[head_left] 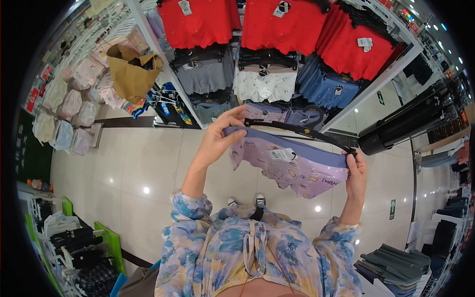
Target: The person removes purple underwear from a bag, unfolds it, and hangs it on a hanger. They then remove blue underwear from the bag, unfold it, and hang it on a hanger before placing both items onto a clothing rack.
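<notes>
Lavender printed boxer briefs with a plain purple waistband hang between my hands, in front of my body. A black clip hanger runs along the waistband, its hook pointing up and away. My left hand pinches the waistband's left end, thumb on the near side and fingers behind by the hanger. At the other end, my right hand is closed on the waistband's corner, beside the hanger's end clip. A white price tag lies across the front of the fabric.
Ahead stands a rack with red, grey, white and blue underwear on hangers. A brown paper bag is at the left, near pale garments. A black cylinder stands right. Folded trousers lie lower right.
</notes>
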Available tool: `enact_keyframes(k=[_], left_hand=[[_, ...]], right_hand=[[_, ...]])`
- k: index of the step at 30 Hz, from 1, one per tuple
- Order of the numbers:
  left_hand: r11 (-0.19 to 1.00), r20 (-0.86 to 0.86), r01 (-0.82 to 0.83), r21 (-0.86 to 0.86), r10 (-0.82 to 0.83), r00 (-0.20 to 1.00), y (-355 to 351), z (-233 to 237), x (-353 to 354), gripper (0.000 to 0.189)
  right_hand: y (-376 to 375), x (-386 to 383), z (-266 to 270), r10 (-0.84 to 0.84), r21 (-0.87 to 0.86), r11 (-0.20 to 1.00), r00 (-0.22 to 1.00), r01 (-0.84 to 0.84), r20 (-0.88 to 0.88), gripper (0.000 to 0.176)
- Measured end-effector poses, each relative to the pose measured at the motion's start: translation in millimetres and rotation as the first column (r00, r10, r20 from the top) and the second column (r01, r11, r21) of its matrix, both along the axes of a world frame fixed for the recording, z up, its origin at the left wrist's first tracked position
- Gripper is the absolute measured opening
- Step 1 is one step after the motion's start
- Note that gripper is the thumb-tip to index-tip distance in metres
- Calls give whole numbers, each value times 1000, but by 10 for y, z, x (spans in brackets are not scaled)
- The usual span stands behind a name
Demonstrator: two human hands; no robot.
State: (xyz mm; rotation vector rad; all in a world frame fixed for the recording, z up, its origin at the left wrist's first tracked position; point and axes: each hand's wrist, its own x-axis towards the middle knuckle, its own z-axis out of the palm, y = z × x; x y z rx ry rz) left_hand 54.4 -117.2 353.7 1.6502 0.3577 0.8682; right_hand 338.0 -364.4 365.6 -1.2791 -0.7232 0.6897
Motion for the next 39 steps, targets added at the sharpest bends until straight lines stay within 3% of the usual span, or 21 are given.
enact_keyframes(k=[2,4,6,7,8,9,11,12,13,15,16,18,22,24,26,27,28,32,34,39], left_hand=[[1000,-27,-15,5,15,1000,5,-12,-36,14],[997,-172,-45,-67,33,985,-38,-11,-89,14],[992,-167,-70,-103,52,985,-91,30,-70,15],[987,-159,-92,-135,70,985,-127,57,-48,15],[987,-162,-86,-134,64,985,-158,80,-22,15],[996,-197,-85,-38,76,977,-202,97,26,15],[997,-234,-51,63,64,970,-335,82,195,15],[983,-271,-22,180,71,960,-435,37,314,15],[955,-304,6,296,88,949,-501,-14,395,14],[935,-334,60,350,65,940,-513,-243,470,15],[914,-363,100,394,54,930,-517,-266,481,16],[927,-416,132,350,27,909,-499,-287,409,15],[937,-433,102,335,57,900,-442,-296,332,13],[955,-380,52,291,66,923,-450,-243,340,13],[969,-326,8,246,74,943,-451,-173,332,12],[984,-390,7,181,65,919,-442,-143,317,11],[993,-451,2,115,50,891,-426,-119,301,10],[999,-477,-16,-32,-1,879,-319,-87,235,14],[981,-198,32,-191,-70,978,-297,-119,239,24],[937,-63,41,-348,-67,996,-345,-44,341,27]], right_hand=[[-14,8,-7,1,-16,1000,1000,-2,-19,17],[-47,91,-41,2,-32,999,999,-3,-40,16],[-110,248,-152,120,-191,974,992,-124,-37,22],[-54,230,-194,117,-190,974,992,-122,-40,22],[74,201,-221,42,-188,982,966,7,255,26],[200,169,-237,-36,-153,979,849,137,528,31],[548,31,-228,-50,-64,980,540,190,840,37],[701,-112,-258,142,-170,985,708,-32,692,39],[842,-264,-317,346,-214,938,795,-273,498,40],[1037,-487,-500,674,-359,736,669,-574,313,41],[1075,-546,-563,670,-352,740,673,-573,313,41],[1096,-651,-663,758,-358,626,648,-693,74,40],[1051,-783,-642,710,-290,696,689,-657,146,45],[1118,-772,-720,595,-250,794,793,-554,132,37],[1188,-674,-709,586,-301,792,800,-530,133,32],[1208,-643,-706,571,-349,792,810,-500,135,28],[1200,-678,-600,541,-268,821,837,-504,82,20],[1141,-708,-450,545,-189,829,836,-527,62,16],[1120,-711,-459,548,-172,829,833,-532,68,13],[1021,-779,-317,521,-76,853,852,-517,45,13]])
